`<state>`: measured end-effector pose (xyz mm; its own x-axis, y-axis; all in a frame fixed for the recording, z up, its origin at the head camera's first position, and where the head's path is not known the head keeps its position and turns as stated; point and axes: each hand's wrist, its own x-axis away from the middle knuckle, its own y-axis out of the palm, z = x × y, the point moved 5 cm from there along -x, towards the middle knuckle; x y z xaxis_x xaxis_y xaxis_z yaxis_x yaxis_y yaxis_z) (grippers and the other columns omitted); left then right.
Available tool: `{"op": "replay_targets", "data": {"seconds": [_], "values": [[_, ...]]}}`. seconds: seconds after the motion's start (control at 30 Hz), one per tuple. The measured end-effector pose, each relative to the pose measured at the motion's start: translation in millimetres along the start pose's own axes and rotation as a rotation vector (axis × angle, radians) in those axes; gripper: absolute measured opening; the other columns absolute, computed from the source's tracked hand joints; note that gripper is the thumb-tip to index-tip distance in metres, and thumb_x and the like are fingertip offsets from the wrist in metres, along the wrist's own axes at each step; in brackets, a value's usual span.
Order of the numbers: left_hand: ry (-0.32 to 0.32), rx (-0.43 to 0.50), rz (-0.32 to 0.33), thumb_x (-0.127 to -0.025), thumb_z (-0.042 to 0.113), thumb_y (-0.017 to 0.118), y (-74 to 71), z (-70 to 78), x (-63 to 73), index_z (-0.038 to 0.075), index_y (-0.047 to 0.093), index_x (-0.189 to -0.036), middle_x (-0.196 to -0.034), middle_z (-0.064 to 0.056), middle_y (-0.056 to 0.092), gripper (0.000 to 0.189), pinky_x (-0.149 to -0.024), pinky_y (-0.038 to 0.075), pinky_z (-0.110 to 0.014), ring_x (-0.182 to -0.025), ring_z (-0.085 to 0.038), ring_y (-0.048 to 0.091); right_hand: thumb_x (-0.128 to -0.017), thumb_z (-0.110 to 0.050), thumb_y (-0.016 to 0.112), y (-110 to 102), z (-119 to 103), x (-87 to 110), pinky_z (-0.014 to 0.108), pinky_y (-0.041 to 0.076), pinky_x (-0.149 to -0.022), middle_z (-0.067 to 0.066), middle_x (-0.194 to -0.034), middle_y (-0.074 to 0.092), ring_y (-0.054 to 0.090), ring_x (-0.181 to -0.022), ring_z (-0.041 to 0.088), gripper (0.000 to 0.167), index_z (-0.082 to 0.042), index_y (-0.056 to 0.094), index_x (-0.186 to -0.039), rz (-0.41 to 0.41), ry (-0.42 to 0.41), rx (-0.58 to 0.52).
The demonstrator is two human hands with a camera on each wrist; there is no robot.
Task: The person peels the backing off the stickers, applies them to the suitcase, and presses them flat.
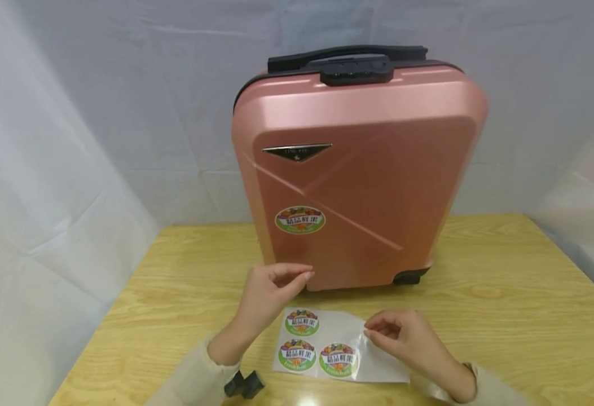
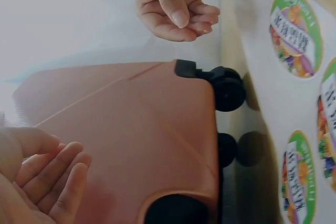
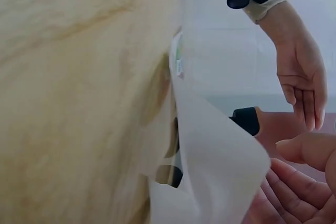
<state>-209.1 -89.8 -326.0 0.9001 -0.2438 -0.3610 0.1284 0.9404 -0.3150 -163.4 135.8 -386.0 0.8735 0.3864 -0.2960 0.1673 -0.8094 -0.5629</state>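
1 fruit sticker (image 1: 299,220) is on the front of the pink suitcase (image 1: 373,186), lower L, under the black badge (image 1: 297,151); looks flat, so I'd call it done. Case stands upright on the table (image 1: 175,304), behind the backing sheet (image 1: 378,363), w/ 3 more stickers (image 1: 297,355) on that sheet. So approx. partway, I'd judge: 1 on, 3 left. Sheet's R part is bare; an edge lifts a bit off the table. My L hand (image 1: 262,293) is in front of the case's bottom L: thumb & index tips nearly meeting, fingers loosely curled, nothing visible in them. R hand (image 1: 412,338): similar relaxed curl, just by the sheet's edge, no grip visible; can't tell re touching. White cloth (image 1: 175,113) behind.
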Motion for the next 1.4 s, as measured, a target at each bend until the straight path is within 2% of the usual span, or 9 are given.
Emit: {"op": "replay_targets", "data": {"seconds": [0.1,0.2,0.33,0.43,0.7,0.97,1.2,1.27,1.4], "values": [[-0.011,0.007,-0.022,-0.085,0.008,0.069,2.4,-4.1,2.4,0.000,0.072,-0.097,-0.093,-0.010,0.072,0.015,-0.069,0.056,-0.024,-0.082,-0.027,0.070,-0.083,-0.009,0.070,1,3,3.4,0.022,0.055,-0.059,0.004,-0.080,0.070,0.063,-0.069,0.002,0.007,-0.002,0.070,-0.086,-0.002,0.010,0.004],[-0.017,-0.007,-0.044,-0.085,0.008,0.069,5.2,-10.4,5.8,0.000,0.072,-0.096,-0.091,-0.011,0.072,0.014,-0.066,0.056,-0.023,-0.076,-0.018,0.070,-0.084,-0.008,0.070,-1,8,6.4,0.022,0.055,-0.061,0.006,-0.083,0.070,0.063,-0.071,0.002,0.008,-0.001,0.069,-0.088,0.005,0.009,-0.006],[-0.062,-0.012,-0.076,-0.085,0.009,0.069,10.4,-20.1,11.3,0.001,0.073,-0.095,-0.091,-0.011,0.072,0.014,-0.064,0.056,-0.022,-0.073,-0.008,0.068,-0.082,-0.004,0.070,-3,13,10.0,0.023,0.056,-0.062,0.009,-0.084,0.070,0.064,-0.073,0.003,0.009,0.001,0.069,-0.089,0.026,-0.030,-0.007],[-0.107,-0.011,-0.095,-0.084,0.011,0.070,14.4,-24.1,15.7,0.002,0.073,-0.094,-0.091,-0.011,0.072,0.013,-0.065,0.055,-0.022,-0.072,-0.007,0.067,-0.081,-0.003,0.072,-4,17,11.8,0.024,0.056,-0.064,0.009,-0.085,0.070,0.063,-0.075,0.002,0.010,0.001,0.069,-0.090,0.049,-0.058,0.021],[-0.142,0.006,-0.171,-0.085,0.013,0.070,28.6,-30.1,28.0,0.001,0.072,-0.095,-0.090,-0.010,0.072,0.016,-0.060,0.053,-0.019,-0.067,-0.010,0.063,-0.078,-0.006,0.075,-7,20,11.1,0.030,0.057,-0.071,0.011,-0.089,0.070,0.067,-0.082,0.015,0.020,0.002,0.067,-0.095,0.061,-0.063,0.092],[-0.205,0.050,-0.229,-0.084,0.012,0.070,41.6,-39.9,39.1,-0.002,0.072,-0.094,-0.093,-0.010,0.072,0.017,-0.061,0.057,-0.032,-0.074,-0.019,0.068,-0.079,-0.011,0.075,-9,29,12.1,0.032,0.056,-0.075,0.014,-0.097,0.069,0.067,-0.086,0.022,0.029,0.005,0.065,-0.101,-0.024,0.059,0.049],[-0.187,0.027,-0.286,-0.084,0.014,0.071,48.5,-40.4,46.5,0.001,0.073,-0.091,-0.088,-0.009,0.072,0.015,-0.066,0.053,-0.019,-0.072,-0.004,0.064,-0.075,-0.013,0.078,-7,41,10.6,0.023,0.054,-0.067,0.007,-0.090,0.068,0.061,-0.076,0.008,0.033,0.004,0.065,-0.100,-0.107,0.155,0.025],[-0.199,0.038,-0.298,-0.083,0.012,0.071,50.6,-42.3,49.3,0.001,0.073,-0.091,-0.086,-0.009,0.072,0.014,-0.065,0.053,-0.018,-0.070,-0.005,0.064,-0.074,-0.013,0.078,-5,43,10.3,0.022,0.053,-0.064,0.005,-0.087,0.067,0.058,-0.072,0.004,0.033,0.005,0.065,-0.098,-0.147,0.165,0.011],[-0.237,0.092,-0.315,-0.083,0.007,0.070,55.4,-48.5,54.2,-0.002,0.072,-0.091,-0.083,-0.013,0.071,0.012,-0.063,0.053,-0.017,-0.071,-0.015,0.067,-0.074,-0.014,0.079,-2,45,10.7,0.022,0.051,-0.060,0.001,-0.079,0.064,0.055,-0.068,0.001,0.029,0.003,0.066,-0.094,-0.207,0.169,0.005]]}}
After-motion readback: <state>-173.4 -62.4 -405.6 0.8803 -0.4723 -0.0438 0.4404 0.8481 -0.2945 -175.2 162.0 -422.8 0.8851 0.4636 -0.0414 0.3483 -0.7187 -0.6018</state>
